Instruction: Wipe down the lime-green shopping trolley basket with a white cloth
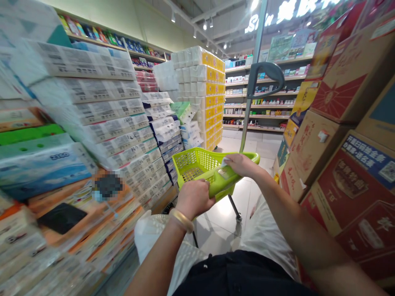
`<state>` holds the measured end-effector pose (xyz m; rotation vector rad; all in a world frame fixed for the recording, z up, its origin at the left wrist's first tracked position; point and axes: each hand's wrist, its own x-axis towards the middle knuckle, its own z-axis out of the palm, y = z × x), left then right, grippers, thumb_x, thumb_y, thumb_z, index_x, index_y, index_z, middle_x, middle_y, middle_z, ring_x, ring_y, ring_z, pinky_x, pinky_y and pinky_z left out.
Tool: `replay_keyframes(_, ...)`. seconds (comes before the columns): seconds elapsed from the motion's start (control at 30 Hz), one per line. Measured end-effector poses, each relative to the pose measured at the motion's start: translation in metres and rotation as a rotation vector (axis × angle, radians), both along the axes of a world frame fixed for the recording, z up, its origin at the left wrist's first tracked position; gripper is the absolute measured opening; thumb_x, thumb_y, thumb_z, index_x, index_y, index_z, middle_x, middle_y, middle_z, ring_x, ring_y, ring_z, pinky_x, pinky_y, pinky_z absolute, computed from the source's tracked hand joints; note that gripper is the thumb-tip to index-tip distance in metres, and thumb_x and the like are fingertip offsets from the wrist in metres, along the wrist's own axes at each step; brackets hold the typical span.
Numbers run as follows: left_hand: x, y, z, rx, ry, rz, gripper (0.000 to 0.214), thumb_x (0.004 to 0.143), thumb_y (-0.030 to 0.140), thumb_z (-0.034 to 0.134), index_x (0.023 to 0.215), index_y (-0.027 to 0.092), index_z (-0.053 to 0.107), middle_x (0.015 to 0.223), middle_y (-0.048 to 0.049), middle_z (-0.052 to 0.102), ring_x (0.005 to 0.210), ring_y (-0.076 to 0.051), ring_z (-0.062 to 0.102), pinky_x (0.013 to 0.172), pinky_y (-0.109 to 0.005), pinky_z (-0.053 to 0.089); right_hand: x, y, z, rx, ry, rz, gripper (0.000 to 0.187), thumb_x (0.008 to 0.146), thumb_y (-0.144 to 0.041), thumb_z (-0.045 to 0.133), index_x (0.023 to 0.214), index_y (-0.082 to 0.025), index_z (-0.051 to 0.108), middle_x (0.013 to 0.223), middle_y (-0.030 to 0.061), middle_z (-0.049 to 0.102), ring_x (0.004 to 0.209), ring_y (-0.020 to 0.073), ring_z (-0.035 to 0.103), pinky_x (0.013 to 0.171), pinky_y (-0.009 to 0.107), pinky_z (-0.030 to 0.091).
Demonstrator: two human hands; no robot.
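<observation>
A lime-green shopping basket on wheels stands in the aisle in front of me, with a grey pull handle rising from its far side. My left hand, with a gold bangle at the wrist, is closed on the basket's near rim. My right hand presses a small white cloth or tissue against the right rim, fingers closed on it. The basket's inside looks empty.
Stacks of packaged tissue and toilet paper line the left. Red and brown cartons pile up on the right. A yellow-and-white pallet stack stands ahead, with store shelves behind. Glossy floor tiles run between.
</observation>
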<state>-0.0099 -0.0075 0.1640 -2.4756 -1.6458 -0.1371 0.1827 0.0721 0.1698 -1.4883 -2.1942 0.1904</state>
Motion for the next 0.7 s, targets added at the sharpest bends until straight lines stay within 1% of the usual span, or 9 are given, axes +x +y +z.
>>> replay_keyframes(0.13,-0.001,0.003,0.002,-0.029,0.022,-0.037,0.038,0.081,0.048,0.054,0.091,0.015,0.069,0.09,-0.014,0.073,0.081,-0.031,0.071,0.07,-0.039,0.053,-0.018,-0.005,0.007,-0.038,-0.034,0.181,0.025,0.096,-0.026,0.048,0.087,-0.021,0.071,0.091,0.0024,0.075,0.083,0.0178,0.068,0.074,0.026,0.049)
replay_keyframes(0.2,-0.004,0.003,0.002,-0.036,0.014,-0.046,0.037,0.081,0.049,0.055,0.09,0.016,0.069,0.09,-0.0137,0.073,0.082,-0.031,0.071,0.071,-0.039,0.053,-0.023,-0.005,0.009,-0.062,-0.058,0.266,0.025,0.096,-0.026,0.048,0.087,-0.022,0.071,0.089,-0.0002,0.075,0.082,0.0158,0.068,0.074,0.024,0.049)
replay_keyframes(0.23,-0.006,0.003,0.002,-0.036,0.009,-0.047,0.037,0.081,0.049,0.055,0.089,0.016,0.069,0.09,-0.0135,0.072,0.082,-0.031,0.071,0.071,-0.039,0.053,-0.021,-0.002,0.01,-0.069,-0.069,0.278,0.025,0.096,-0.026,0.049,0.086,-0.022,0.071,0.088,-0.0002,0.075,0.08,0.0154,0.068,0.073,0.024,0.05)
replay_keyframes(0.3,-0.009,0.002,0.002,-0.034,0.007,-0.042,0.035,0.08,0.049,0.057,0.088,0.017,0.068,0.089,-0.0132,0.072,0.081,-0.031,0.071,0.071,-0.04,0.052,-0.008,0.008,0.011,-0.072,-0.088,0.232,0.024,0.094,-0.025,0.05,0.082,-0.021,0.07,0.085,0.0019,0.075,0.076,0.0164,0.067,0.071,0.025,0.05)
replay_keyframes(0.37,-0.013,0.001,0.002,-0.029,0.01,-0.034,0.033,0.078,0.047,0.059,0.086,0.017,0.068,0.089,-0.0129,0.071,0.081,-0.03,0.07,0.071,-0.04,0.052,0.008,0.019,0.012,-0.064,-0.102,0.141,0.025,0.093,-0.023,0.05,0.078,-0.02,0.07,0.08,0.0052,0.074,0.071,0.0184,0.067,0.068,0.027,0.049)
replay_keyframes(0.47,-0.017,0.002,0.002,-0.022,0.016,-0.031,0.03,0.077,0.046,0.061,0.085,0.018,0.068,0.089,-0.0119,0.071,0.081,-0.029,0.07,0.071,-0.039,0.052,0.019,0.022,0.01,-0.05,-0.109,0.057,0.027,0.093,-0.021,0.049,0.076,-0.018,0.07,0.075,0.0075,0.073,0.068,0.0197,0.067,0.066,0.027,0.048)
replay_keyframes(0.53,-0.019,0.003,0.003,-0.016,0.028,-0.044,0.03,0.077,0.046,0.061,0.085,0.018,0.068,0.089,-0.011,0.071,0.081,-0.029,0.07,0.071,-0.038,0.052,0.011,0.014,0.008,-0.041,-0.094,0.082,0.026,0.093,-0.02,0.048,0.082,-0.019,0.071,0.081,0.0058,0.075,0.074,0.0187,0.069,0.069,0.025,0.048)
replay_keyframes(0.63,-0.022,0.006,0.003,-0.012,0.035,-0.083,0.03,0.078,0.046,0.06,0.085,0.018,0.068,0.09,-0.0097,0.071,0.082,-0.028,0.069,0.072,-0.037,0.052,-0.01,-0.001,0.005,-0.032,-0.056,0.181,0.026,0.095,-0.02,0.045,0.095,-0.022,0.071,0.096,0.0004,0.075,0.085,0.0158,0.069,0.075,0.022,0.048)
replay_keyframes(0.7,-0.024,0.008,0.004,-0.017,0.037,-0.101,0.029,0.078,0.046,0.06,0.085,0.018,0.068,0.09,-0.009,0.071,0.082,-0.027,0.069,0.072,-0.037,0.052,-0.014,-0.003,0.004,-0.034,-0.061,0.17,0.026,0.096,-0.022,0.044,0.098,-0.023,0.071,0.099,0.0002,0.075,0.089,0.0164,0.069,0.078,0.022,0.048)
